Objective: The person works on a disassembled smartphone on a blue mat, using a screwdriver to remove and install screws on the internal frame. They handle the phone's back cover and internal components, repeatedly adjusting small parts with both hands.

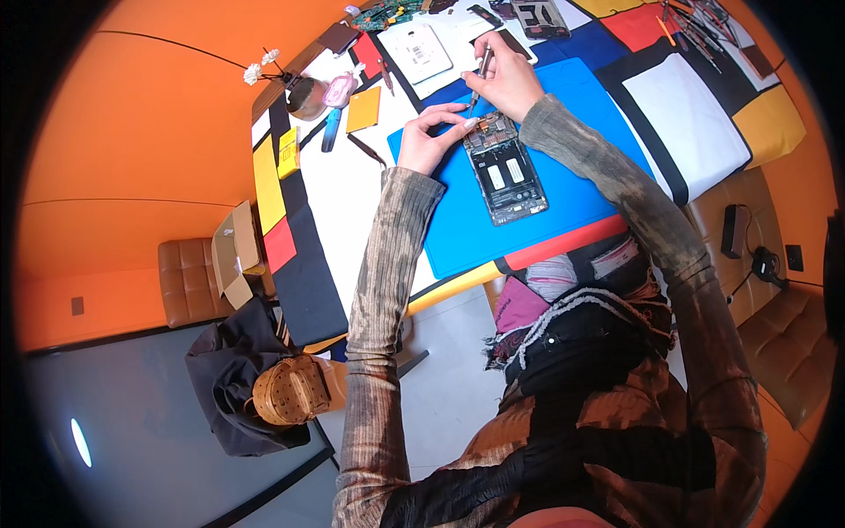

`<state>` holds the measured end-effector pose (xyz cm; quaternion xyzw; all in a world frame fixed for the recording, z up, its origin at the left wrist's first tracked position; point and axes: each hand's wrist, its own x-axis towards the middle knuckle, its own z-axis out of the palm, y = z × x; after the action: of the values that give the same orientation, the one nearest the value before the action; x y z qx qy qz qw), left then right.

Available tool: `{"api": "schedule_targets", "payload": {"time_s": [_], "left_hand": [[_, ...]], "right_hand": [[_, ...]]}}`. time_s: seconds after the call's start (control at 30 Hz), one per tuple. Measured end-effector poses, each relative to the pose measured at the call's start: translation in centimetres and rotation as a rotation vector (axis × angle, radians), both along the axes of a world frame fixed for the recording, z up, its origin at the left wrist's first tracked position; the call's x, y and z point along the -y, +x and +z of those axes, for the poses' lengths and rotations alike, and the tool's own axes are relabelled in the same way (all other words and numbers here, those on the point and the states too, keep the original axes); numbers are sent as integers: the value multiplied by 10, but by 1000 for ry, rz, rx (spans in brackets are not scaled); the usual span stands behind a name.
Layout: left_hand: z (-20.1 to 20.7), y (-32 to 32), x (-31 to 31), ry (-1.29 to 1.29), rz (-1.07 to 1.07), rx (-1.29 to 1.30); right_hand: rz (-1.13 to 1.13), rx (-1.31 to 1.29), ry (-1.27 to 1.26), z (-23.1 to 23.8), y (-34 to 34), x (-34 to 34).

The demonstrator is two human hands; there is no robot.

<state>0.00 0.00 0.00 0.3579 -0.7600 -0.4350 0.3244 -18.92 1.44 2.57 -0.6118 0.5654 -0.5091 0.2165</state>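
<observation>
An opened phone (505, 180) lies on a blue mat (449, 233), its battery and circuit board bare. My right hand (509, 77) grips a slim dark screwdriver (484, 62), tilted with its tip pointing down near the phone's upper left corner. At that same corner is my left hand (427, 141), thumb and index finger brought close together around the screwdriver's tip. The thumb reaches the phone's top edge. Whatever the left fingertips pinch is too small to make out.
Beyond the mat lie a white panel (417, 51) and another opened device (540, 18). Several thin tools (700, 35) sit far right. To the left are a yellow box (289, 152), a blue tool (331, 130), an orange pad (363, 110) and a flower vase (306, 98).
</observation>
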Motion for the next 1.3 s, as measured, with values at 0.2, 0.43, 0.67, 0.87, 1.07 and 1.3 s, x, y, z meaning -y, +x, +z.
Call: {"api": "schedule_targets", "payload": {"time_s": [0.2,0.43,0.67,0.87,1.07,1.3], "left_hand": [[0,1,0,22,1,-7],[2,0,1,86,-12,-76],[0,-2,4,116,-46,-176],[-4,1,2,194,104,-149],[-5,4,1,218,122,-130],[-9,7,6,240,110,-118]], "right_hand": [[-9,-5,-2,0,1,-1],[-50,-24,-12,0,0,0],[-8,46,-71,7,8,-9],[335,-169,-192,12,27,-32],[387,-300,-198,9,31,-38],[398,-322,-140,8,32,-40]]}}
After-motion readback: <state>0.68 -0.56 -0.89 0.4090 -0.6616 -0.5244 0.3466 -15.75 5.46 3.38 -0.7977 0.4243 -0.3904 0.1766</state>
